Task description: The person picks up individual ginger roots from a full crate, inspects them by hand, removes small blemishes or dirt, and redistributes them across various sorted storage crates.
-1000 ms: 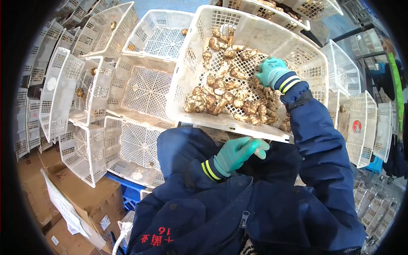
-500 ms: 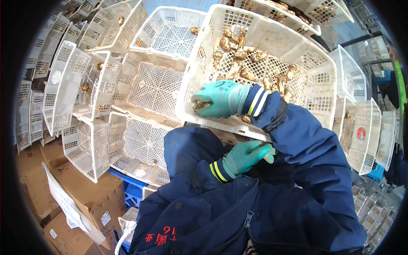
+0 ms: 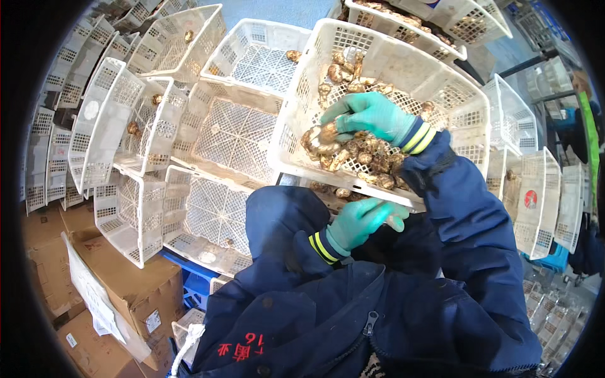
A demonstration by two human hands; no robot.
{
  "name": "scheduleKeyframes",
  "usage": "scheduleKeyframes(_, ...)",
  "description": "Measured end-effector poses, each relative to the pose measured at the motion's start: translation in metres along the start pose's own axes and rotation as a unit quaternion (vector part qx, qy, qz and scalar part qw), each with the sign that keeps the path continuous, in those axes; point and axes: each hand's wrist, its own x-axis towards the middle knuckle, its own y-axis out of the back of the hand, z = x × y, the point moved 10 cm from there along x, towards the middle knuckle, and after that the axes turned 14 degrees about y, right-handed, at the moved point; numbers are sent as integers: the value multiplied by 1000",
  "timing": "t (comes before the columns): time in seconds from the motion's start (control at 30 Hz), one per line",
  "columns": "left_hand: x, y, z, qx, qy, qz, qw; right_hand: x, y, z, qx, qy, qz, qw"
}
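In the large white mesh crate before me lie brown-and-white mushrooms, clustered along its near side and also further back. My right hand, in a green glove, reaches in over the pile. Its fingers close on a mushroom, with others right beneath it. My left hand, gloved alike, stays low by my lap below the crate's near rim. Its fingers are curled around a pale, rounded thing, mostly covered, whose kind I cannot make out.
White mesh crates stand to the left, some with a single mushroom inside. Cardboard boxes are stacked at lower left. Another crate of mushrooms is at the back, and more crates stand at right.
My right hand has moved from the crate's near-left corner further in, over the mushrooms. The mushrooms under my right arm now show more. My left hand has hardly moved.
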Motion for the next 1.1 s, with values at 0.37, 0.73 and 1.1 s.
scheduleKeyframes(0.37,-3,0,-29,-432,209,-84,873,-155,-97,-126,-534,319,84,778)
scheduleKeyframes(0.73,-15,34,31,-109,21,12,994,-211,-65,-92,-348,221,319,853)
scheduleKeyframes(1.1,-19,32,24,-159,94,58,981,-172,-76,-49,-23,112,212,971)
